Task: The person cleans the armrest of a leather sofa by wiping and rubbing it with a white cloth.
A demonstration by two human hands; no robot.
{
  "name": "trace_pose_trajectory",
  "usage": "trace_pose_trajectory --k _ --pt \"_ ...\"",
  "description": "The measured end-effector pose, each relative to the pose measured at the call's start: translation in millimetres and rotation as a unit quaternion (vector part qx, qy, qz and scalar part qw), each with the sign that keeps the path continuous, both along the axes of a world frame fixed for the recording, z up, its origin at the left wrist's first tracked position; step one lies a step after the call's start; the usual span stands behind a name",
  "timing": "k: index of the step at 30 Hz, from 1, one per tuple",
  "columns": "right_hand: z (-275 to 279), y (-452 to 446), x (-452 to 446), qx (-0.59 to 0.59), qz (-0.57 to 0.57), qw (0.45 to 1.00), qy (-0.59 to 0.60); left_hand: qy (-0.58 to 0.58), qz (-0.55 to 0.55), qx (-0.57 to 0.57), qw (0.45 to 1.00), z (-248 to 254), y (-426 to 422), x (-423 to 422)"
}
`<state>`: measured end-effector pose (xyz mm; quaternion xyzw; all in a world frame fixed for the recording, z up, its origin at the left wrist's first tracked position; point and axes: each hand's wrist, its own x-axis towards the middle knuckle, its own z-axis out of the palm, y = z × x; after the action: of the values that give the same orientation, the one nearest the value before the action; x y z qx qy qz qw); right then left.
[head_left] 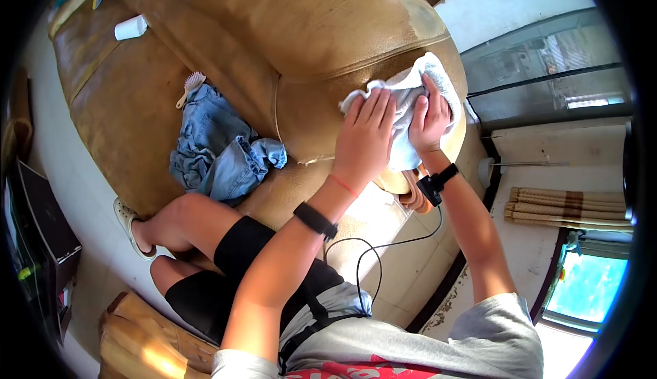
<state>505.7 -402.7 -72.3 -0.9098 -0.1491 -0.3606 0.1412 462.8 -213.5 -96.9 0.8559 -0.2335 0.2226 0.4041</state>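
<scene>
1. Grey short-sleeved shirt with red print (472, 351): foreground, worn.
2. White fabric cloth (405, 98): against brown leather sofa (342, 26).
3. Left hand (366, 132): flat on cloth, fingers extended. Right hand (431, 122): touching cloth; grip undeterminable.
4. White cylindrical container (130, 28): on sofa, contents not visible.

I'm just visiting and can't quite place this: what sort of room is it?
Probably a lived-in home's sitting room: there's a large, worn brown sofa, with crumpled denim clothing and a hairbrush lying on it.
</scene>
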Motion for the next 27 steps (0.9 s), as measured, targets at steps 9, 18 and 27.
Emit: trace_pose_trajectory --k 9,18,27 --pt "-2 -1 -1 0.012 0.001 1.0 0.013 0.013 0.053 -0.022 0.998 2 -19 10" --pt "-6 -9 -3 -0.033 -0.019 0.999 0.016 -0.002 0.061 -0.004 0.998 2 -10 12" --pt "1 1 -7 -0.115 -0.002 0.993 -0.035 0.061 0.046 0.002 0.997 -12 -5 -32"
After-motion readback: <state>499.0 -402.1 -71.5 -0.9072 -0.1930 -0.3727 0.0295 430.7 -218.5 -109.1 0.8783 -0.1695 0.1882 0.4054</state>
